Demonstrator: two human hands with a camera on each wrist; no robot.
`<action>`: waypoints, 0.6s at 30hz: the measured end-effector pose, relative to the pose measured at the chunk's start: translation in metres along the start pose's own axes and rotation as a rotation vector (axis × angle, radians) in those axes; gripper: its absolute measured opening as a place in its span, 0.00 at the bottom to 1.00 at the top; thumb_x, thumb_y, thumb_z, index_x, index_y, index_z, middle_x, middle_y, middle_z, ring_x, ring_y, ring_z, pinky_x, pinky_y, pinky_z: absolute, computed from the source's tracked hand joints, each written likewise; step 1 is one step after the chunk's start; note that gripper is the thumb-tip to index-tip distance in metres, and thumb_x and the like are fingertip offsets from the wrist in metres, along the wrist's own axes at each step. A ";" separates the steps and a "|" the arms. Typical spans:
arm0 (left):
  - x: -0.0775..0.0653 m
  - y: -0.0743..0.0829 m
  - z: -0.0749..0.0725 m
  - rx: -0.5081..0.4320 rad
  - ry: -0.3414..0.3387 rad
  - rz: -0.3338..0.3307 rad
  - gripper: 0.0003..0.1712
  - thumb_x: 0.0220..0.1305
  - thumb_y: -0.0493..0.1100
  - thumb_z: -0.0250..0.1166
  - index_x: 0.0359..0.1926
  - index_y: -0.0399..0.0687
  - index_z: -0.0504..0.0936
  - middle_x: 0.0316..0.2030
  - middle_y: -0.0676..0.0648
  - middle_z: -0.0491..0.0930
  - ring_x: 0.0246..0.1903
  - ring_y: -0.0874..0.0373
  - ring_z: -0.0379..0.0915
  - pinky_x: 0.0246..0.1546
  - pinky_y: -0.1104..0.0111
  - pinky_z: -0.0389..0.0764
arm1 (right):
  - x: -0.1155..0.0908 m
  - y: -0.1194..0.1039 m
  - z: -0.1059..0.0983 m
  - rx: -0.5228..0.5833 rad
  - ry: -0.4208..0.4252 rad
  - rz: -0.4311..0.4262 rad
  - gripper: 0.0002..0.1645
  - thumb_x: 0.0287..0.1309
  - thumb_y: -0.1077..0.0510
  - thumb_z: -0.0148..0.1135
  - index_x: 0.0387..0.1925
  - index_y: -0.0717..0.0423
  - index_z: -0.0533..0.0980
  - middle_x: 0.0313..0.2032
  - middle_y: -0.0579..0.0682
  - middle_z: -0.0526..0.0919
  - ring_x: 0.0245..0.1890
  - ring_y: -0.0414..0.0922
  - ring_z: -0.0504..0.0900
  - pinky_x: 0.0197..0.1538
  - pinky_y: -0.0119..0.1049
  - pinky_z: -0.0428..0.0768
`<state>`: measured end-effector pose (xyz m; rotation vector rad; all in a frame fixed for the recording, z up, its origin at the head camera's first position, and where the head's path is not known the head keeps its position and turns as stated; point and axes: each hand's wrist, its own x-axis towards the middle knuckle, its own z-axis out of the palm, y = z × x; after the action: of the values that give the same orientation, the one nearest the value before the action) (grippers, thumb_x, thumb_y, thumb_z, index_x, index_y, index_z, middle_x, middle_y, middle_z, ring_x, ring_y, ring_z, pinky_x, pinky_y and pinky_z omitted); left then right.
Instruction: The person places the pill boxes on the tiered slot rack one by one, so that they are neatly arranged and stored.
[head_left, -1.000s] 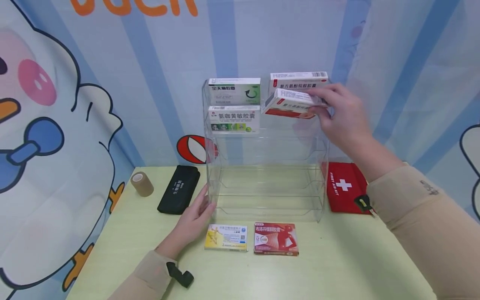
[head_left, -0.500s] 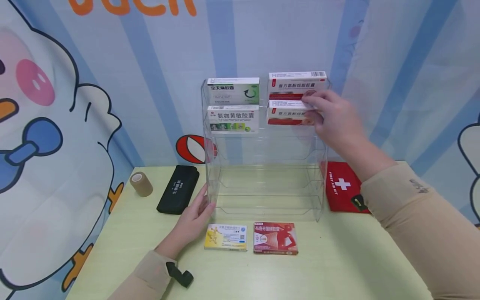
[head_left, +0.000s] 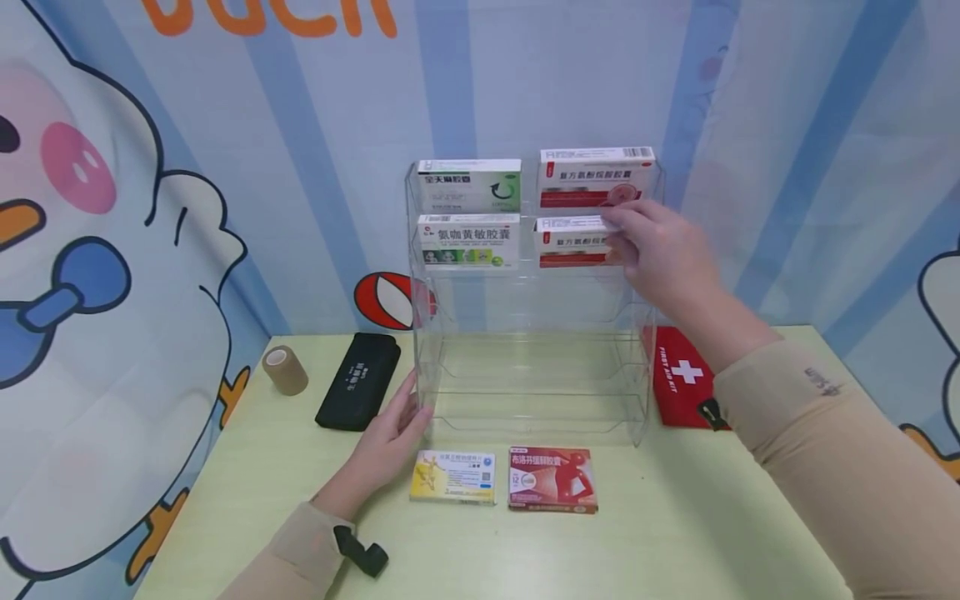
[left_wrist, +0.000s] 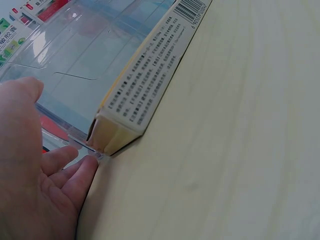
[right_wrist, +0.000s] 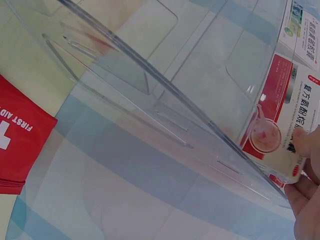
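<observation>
Fingers (head_left: 625, 218) of the right hand (head_left: 667, 258) are bent toward the thumb, with just a box between, and the right end of the lower red-and-white box (head_left: 573, 242) is pinched there. The box is held at the second step down of the clear rack (head_left: 536, 395), on the right side. Whether its weight is borne by the step cannot be told.

It looks like thin card, so it should be light and easily lifted. It is likely stiff enough for a soft pinch, but could be dented if squeezed hard. Its shiny face may be a bit slippery. What is inside is hidden. It is best held by a short end or the top edge, where fingers are not blocked by the rack.

Just above it, the upper red-and-white box (head_left: 592, 177) is seen. To the left, the green-and-white box (head_left: 468, 187) and the capsule box (head_left: 468, 242) are stacked on two steps. The rack's lower left side is held between the thumb and bent fingers of the left hand (head_left: 384, 437). In front, the yellow-and-white box (head_left: 453, 477) and the red box (head_left: 552, 479) are laid flat on the table (head_left: 645, 542).
</observation>
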<state>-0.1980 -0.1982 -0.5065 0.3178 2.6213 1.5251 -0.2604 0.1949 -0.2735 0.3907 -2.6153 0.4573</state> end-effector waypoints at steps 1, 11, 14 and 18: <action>0.000 0.000 0.000 0.000 0.000 0.000 0.45 0.85 0.63 0.57 0.90 0.75 0.44 0.86 0.43 0.62 0.83 0.44 0.63 0.80 0.47 0.71 | -0.001 0.000 0.001 -0.007 0.004 -0.006 0.32 0.75 0.60 0.69 0.76 0.50 0.77 0.70 0.60 0.82 0.68 0.62 0.83 0.66 0.62 0.88; -0.001 0.003 0.001 0.001 0.001 -0.021 0.45 0.85 0.63 0.57 0.90 0.75 0.44 0.86 0.43 0.62 0.84 0.44 0.63 0.80 0.47 0.71 | -0.007 0.006 0.013 -0.006 0.153 -0.126 0.28 0.73 0.62 0.71 0.71 0.57 0.80 0.68 0.61 0.84 0.67 0.61 0.85 0.66 0.60 0.89; -0.001 0.003 0.001 0.004 0.001 -0.026 0.45 0.85 0.63 0.57 0.90 0.75 0.43 0.86 0.44 0.61 0.84 0.45 0.62 0.80 0.48 0.71 | -0.010 0.007 0.018 0.013 0.217 -0.163 0.26 0.71 0.61 0.73 0.68 0.60 0.81 0.67 0.61 0.84 0.67 0.60 0.85 0.66 0.59 0.89; -0.001 0.004 0.000 0.007 0.001 -0.024 0.45 0.85 0.62 0.57 0.90 0.75 0.43 0.86 0.44 0.61 0.84 0.45 0.62 0.80 0.48 0.71 | -0.018 0.007 0.022 0.047 0.286 -0.190 0.25 0.70 0.62 0.74 0.65 0.62 0.82 0.66 0.61 0.85 0.66 0.60 0.85 0.66 0.59 0.89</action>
<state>-0.1968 -0.1963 -0.5037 0.2844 2.6224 1.5090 -0.2558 0.1964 -0.3028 0.5409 -2.2701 0.4729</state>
